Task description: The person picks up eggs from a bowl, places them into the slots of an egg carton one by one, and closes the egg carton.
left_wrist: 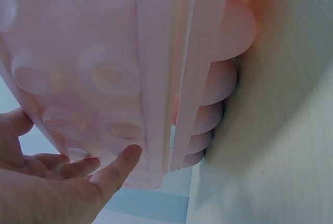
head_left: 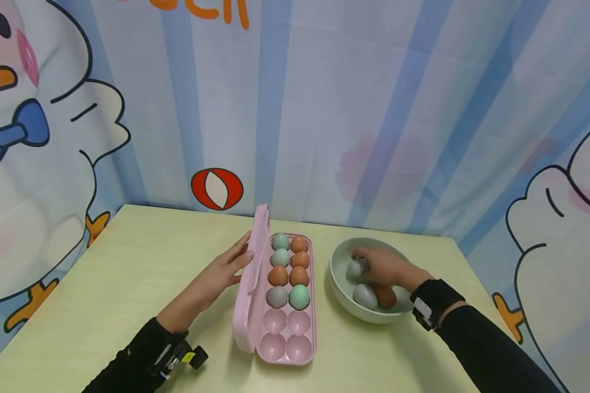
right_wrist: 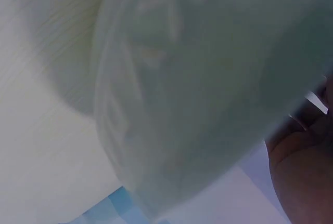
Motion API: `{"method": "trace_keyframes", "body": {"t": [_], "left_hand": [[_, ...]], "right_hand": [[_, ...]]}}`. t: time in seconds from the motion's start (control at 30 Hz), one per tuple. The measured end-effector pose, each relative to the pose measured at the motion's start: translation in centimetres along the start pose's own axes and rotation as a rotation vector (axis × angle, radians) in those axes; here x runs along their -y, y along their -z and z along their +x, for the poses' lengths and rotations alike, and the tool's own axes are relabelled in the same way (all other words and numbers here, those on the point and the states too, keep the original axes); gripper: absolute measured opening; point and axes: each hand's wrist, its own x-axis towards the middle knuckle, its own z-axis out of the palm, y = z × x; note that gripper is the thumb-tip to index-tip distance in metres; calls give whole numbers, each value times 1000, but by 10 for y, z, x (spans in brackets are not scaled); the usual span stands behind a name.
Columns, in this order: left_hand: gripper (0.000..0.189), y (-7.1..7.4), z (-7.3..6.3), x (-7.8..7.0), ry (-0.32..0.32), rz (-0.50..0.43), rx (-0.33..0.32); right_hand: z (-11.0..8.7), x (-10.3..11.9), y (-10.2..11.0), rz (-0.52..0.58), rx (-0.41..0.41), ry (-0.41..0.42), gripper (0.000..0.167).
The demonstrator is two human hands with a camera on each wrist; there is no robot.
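Note:
My left hand [head_left: 221, 273] rests against the raised lid [head_left: 252, 289] of a pink egg carton, fingers mostly straight along its outer face in the left wrist view. Two rows of coloured eggs fill the far part of the carton tray [head_left: 314, 327]: teal, brown, a grey egg [head_left: 277, 297] and a green egg [head_left: 299, 297]. Bare cups show at the near end. Inside a pale green bowl [head_left: 341, 297], my right hand [head_left: 385, 266] pinches a grey egg [head_left: 358, 268]. Below it lie another grey egg [head_left: 365, 296] and a brown egg [head_left: 385, 296]. The right wrist view mostly shows the bowl's outer wall.
Carton and bowl stand side by side on a pale yellow table [head_left: 142, 256]. Behind the table hangs a striped blue and white curtain [head_left: 314, 109] with cartoon ducks. The table's far edge runs close to the curtain.

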Motion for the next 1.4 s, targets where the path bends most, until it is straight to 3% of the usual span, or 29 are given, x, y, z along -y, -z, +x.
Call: {"method": "trace_keyframes", "body": {"t": [0.27,0.67,0.87,1.17,1.4], "left_hand": [[67,-1,-1,1,3,-2,-6],[68,-1,-1,2,7,4,-7],[67,-1,0,1,11,8,-2],[67,-2,0,-1,6,9,-4],[67,-2,0,0,-7,9,8]], "right_hand": [[-8,4,10,6,-85,81,39],[-10,30,19,33,-166,46,48],[-6,52,19,-41,-190,56,45],[2,86,19,-81,-178,151,47],[8,112,16,-13,-111,205,47]]}}
